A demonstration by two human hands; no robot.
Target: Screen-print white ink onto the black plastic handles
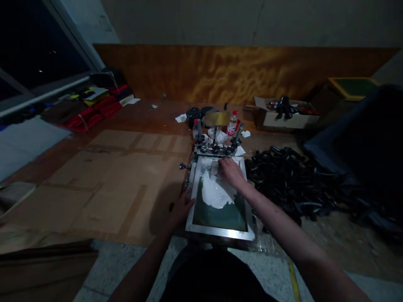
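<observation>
A silk-screen frame (220,233) with a metal rim and green mesh lies before me, clamped at its far end by a hinge clamp (217,149). White ink (217,193) is spread thickly over the upper and middle mesh. My right hand (231,171) is closed round a squeegee (215,168) near the far end of the screen, its blade at the ink. At the left rim, my left hand (183,206) grips the edge of the frame; some of its fingers are hidden.
To the right lies a heap of black plastic parts (289,180). Flattened cardboard (126,176) covers the left of the table. Behind the clamp stand a red-capped bottle (232,123) and dark tubs (193,115). An open carton (288,119) and folded red cloth (94,115) sit farther back.
</observation>
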